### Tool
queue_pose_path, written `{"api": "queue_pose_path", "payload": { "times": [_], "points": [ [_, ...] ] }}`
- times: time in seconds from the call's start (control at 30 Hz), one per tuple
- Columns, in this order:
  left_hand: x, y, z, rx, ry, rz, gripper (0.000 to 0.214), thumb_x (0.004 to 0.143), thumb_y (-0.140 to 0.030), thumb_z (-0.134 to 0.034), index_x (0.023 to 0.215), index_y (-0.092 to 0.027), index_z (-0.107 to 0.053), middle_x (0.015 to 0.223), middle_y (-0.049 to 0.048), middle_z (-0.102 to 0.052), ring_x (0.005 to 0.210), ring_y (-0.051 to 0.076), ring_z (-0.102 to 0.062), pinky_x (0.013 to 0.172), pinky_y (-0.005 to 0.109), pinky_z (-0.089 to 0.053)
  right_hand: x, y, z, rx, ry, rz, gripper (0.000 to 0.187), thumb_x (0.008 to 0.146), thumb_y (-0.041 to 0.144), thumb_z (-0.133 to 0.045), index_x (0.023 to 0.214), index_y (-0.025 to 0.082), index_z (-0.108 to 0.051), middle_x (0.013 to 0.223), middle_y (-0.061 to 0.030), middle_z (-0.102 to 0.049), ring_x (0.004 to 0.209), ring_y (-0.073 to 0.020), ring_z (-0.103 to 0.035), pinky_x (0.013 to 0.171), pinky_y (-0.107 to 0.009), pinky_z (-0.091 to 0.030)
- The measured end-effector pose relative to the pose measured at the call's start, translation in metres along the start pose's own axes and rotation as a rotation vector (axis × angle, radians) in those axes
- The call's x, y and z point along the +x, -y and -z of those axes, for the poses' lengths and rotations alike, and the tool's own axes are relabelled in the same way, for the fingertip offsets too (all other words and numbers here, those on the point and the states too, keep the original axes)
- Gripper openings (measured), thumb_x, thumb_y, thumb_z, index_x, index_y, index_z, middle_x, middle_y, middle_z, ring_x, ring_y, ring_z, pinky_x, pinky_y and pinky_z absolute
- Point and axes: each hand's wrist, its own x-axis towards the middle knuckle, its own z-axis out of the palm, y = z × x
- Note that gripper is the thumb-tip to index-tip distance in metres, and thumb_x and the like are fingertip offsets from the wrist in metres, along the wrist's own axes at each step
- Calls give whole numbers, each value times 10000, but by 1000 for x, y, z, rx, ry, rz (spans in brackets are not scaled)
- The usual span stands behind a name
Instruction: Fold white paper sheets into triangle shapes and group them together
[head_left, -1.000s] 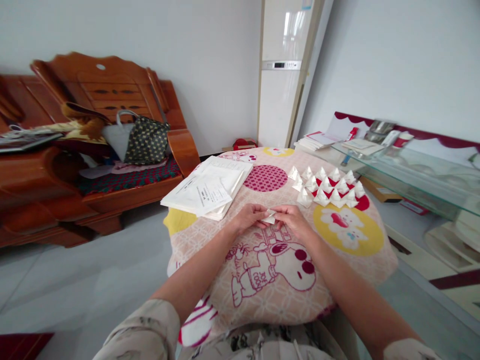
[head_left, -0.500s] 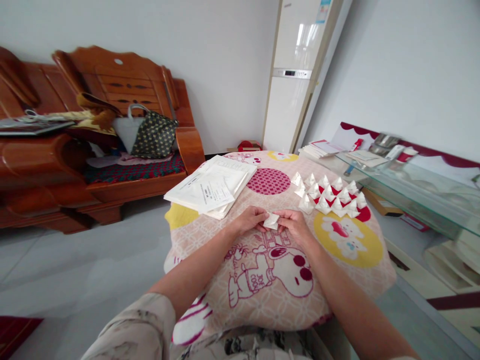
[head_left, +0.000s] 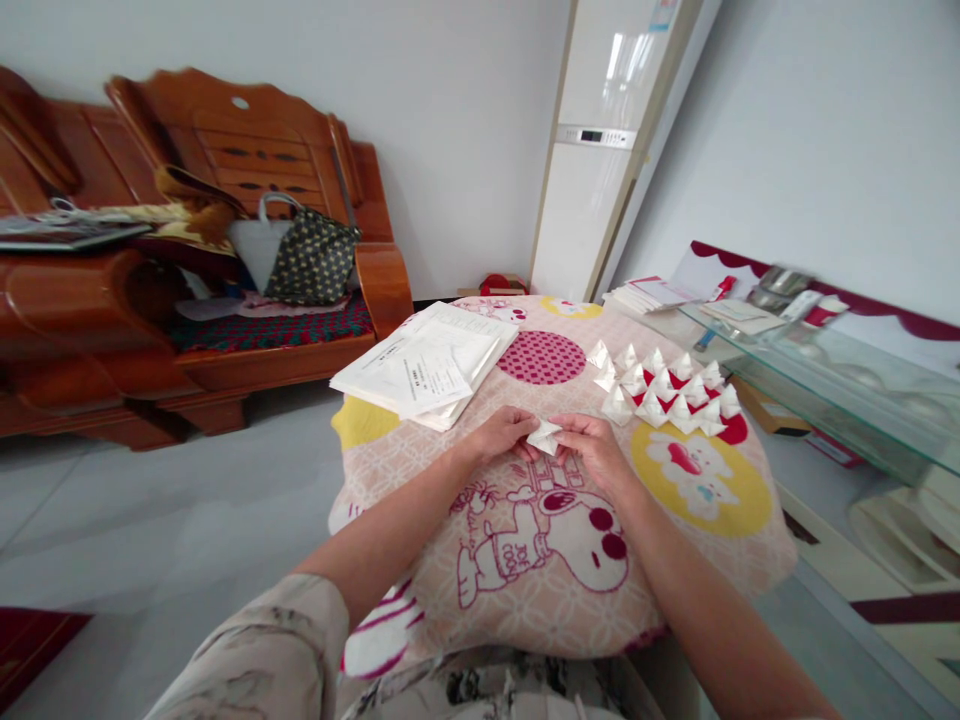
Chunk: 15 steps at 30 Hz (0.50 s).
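Observation:
A small folded white paper (head_left: 543,437) is held between my two hands, above the patterned tablecloth (head_left: 525,620). On its left edge, my left hand (head_left: 504,434) is closed with the fingertips pinching it. My right hand (head_left: 594,445) pinches the opposite side between thumb and fingers. Some of the fingers are hidden behind the paper. To the right of my hands stand several pointed folded paper pieces (head_left: 660,392) in rows. A stack of printed white sheets (head_left: 375,372) lies to the left, beyond my left hand.
A glass-topped table (head_left: 847,385) with bowls, boxes and papers stands at the right. A wooden sofa (head_left: 247,150) holding bags and clothes is at the left. At the back stands a tall white cabinet-like appliance (head_left: 592,90).
The paper between my fingers shows a more pointed, creased shape than before. Both hands stay close together in the same place. The camera view has shifted slightly.

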Motion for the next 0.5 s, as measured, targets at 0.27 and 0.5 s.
{"api": "queue_pose_path", "payload": {
  "times": [0.27,0.5],
  "points": [
    [2,-5,2,386,-427,-297,166,815,-299,-628,863,-142,-656,738,7,-648,618,112,-592,587,222,-471,2,-2,2,-12,-218,-112,344,622,235,-737,947,122,-713,555,-32,-690,443,-160,-620,408,-245,-510],
    [-2,-8,-6,669,-345,-369,98,762,-183,-686,847,-138,-702,789,6,-690,698,116,-594,660,226,-450,-1,-1,1,-77,-183,-141,362,664,231,-699,1005,111,-678,537,-26,-677,436,-155,-620,382,-219,-481]
  ]
}}
